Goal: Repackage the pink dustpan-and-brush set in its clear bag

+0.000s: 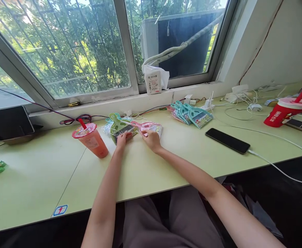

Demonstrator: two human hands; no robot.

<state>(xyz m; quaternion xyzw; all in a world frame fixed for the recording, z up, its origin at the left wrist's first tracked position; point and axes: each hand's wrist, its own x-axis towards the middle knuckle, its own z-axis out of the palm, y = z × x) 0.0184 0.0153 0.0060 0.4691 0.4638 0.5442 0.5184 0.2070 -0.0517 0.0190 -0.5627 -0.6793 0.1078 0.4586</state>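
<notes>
We see both hands at work over the middle of the table [146, 179], where thin pieces shaped like little dustpans lie in what looks like clear wrapping. The left hand [122, 138] reaches forward with its fingers loosely bent at the near edge of the green piece [115, 124]; we cannot tell whether it grips that edge or only rests there. The right hand [151, 139] is half curled, thumb drawn in toward the fingers, against the near side of the pink piece [146, 125]; its fingertips are too small to show us a firm pinch. The pink piece lies just right of the green one, their edges close, so we judge that a pull on one could drag the other along or snag its film. Slick wrapping could also slide under a light touch. Our larger worry is the tall drink cup [92, 142], standing just beside the left forearm: an outward swing of that elbow could tip it and wet the pieces. On the other side, a wide sweep of the right arm toward the teal pieces [189, 113] could catch the phone [228, 140] or tug its white cable [267, 162], which hangs past the table's edge.
</notes>
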